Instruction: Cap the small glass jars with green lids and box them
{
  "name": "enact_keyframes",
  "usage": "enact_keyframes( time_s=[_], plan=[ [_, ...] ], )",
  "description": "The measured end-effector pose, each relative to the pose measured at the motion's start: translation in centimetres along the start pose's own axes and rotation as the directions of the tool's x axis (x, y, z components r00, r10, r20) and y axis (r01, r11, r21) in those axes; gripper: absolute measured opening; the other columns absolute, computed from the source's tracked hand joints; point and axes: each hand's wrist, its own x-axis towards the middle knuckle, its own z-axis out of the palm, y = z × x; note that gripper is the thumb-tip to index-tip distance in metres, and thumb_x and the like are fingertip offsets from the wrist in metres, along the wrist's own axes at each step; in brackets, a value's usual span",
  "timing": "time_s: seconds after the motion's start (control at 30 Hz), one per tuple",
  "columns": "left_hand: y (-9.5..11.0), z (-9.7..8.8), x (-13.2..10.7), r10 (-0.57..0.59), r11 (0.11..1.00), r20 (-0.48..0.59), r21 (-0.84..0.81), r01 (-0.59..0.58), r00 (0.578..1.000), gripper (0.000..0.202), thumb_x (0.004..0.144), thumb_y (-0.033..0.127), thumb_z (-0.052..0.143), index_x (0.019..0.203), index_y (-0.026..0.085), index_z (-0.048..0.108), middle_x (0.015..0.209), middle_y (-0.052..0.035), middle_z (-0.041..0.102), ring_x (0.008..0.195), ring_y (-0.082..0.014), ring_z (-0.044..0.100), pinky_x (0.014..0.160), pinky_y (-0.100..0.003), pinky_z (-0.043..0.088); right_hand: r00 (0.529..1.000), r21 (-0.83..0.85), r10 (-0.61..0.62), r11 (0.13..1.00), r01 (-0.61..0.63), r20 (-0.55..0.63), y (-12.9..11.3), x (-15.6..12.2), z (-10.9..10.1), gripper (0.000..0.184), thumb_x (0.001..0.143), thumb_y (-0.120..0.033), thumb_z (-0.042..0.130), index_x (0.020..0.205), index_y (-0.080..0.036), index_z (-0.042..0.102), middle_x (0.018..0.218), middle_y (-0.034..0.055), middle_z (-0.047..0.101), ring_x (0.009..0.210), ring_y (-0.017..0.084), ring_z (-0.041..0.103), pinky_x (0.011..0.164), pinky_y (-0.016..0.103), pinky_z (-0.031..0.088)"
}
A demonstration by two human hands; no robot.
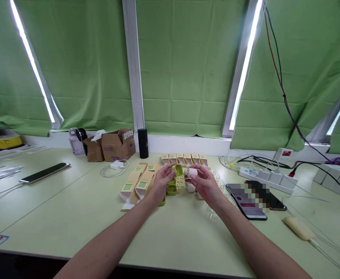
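Observation:
My left hand is closed on a small olive-green case, its hollow side facing me. Between the fingers of my right hand is a small whitish rounded piece, close beside the green case. Under my hands on the table lie more green cases, a cluster of small cream squares with dark marks and another whitish rounded piece. Clear plastic round holders are partly hidden behind my right hand. Left of my left hand lie cream cartons with green labels.
A row of cream boxes stands behind my hands. Two phones and a power strip with cables are on the right. Cardboard boxes, a black bottle and a white charger sit back left.

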Motion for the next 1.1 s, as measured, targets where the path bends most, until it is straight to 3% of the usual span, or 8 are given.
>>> enact_keyframes(
  time_s=[0.1, 0.33, 0.53, 0.9, 1.1],
  plan=[
    [-0.1, 0.0, 0.0, 0.007, 1.0, 0.011, 0.024, -0.008, 1.0, 0.061, 0.072, 0.053, 0.091, 0.121, 0.021, 0.074, 0.094, -0.0047, 0.071, 0.083, -0.0172, 0.063, 0.078, -0.03, 0.051, 0.999, -0.042, -0.027, 0.999, 0.026, -0.031, 0.1, 0.1, 0.2, 0.047, 0.061, -0.036, 0.099, 0.101, -0.024, 0.077, 0.098, 0.0028, 0.077, 0.09, 0.02, 0.07, 0.091, 0.038, 0.059],
    [-0.5, -0.3, -0.1, 0.045, 0.991, 0.032, 0.123, -0.049, 0.998, 0.061, 0.077, 0.055, 0.088, 0.124, 0.019, 0.073, 0.107, -0.0092, 0.073, 0.095, -0.021, 0.067, 0.087, -0.034, 0.053, 0.988, -0.214, -0.066, 0.976, 0.035, -0.138, 0.5, 0.5, 0.0, 0.055, 0.059, -0.045, 0.098, 0.103, -0.019, 0.076, 0.088, 0.0037, 0.077, 0.068, 0.015, 0.065, 0.064, 0.03, 0.055],
    [-0.7, -0.4, 0.1, 0.086, 0.965, 0.064, 0.242, -0.099, 0.994, 0.06, 0.079, 0.057, 0.086, 0.123, 0.018, 0.073, 0.11, -0.0117, 0.074, 0.099, -0.0227, 0.068, 0.089, -0.036, 0.055, 0.988, -0.32, -0.092, 0.946, 0.048, -0.125, -0.1, 0.6, 0.4, 0.057, 0.064, -0.057, 0.093, 0.102, -0.017, 0.077, 0.069, 0.0001, 0.069, 0.058, 0.013, 0.057, 0.054, 0.026, 0.046],
    [-1.0, -0.4, 0.3, 0.161, 0.837, 0.046, 0.522, -0.161, 0.986, 0.058, 0.082, 0.057, 0.082, 0.123, 0.017, 0.073, 0.122, -0.015, 0.074, 0.101, -0.0253, 0.069, 0.087, -0.036, 0.056, 0.997, -0.386, -0.042, 0.922, 0.013, -0.066, -0.5, 0.4, -0.1, 0.058, 0.061, -0.052, 0.093, 0.105, -0.017, 0.08, 0.076, 0.0031, 0.075, 0.064, 0.017, 0.063, 0.061, 0.031, 0.051],
    [-1.0, -0.4, 0.2, 0.18, 0.806, 0.057, 0.563, -0.181, 0.982, 0.052, 0.081, 0.05, 0.084, 0.122, 0.02, 0.073, 0.125, -0.0136, 0.073, 0.107, -0.0262, 0.067, 0.092, -0.038, 0.054, 0.996, -0.445, -0.064, 0.895, 0.031, -0.06, -0.3, 0.6, -0.1, 0.047, 0.062, -0.053, 0.093, 0.088, -0.016, 0.079, 0.069, 0.0027, 0.072, 0.06, 0.016, 0.06, 0.056, 0.028, 0.046]
  ],
)
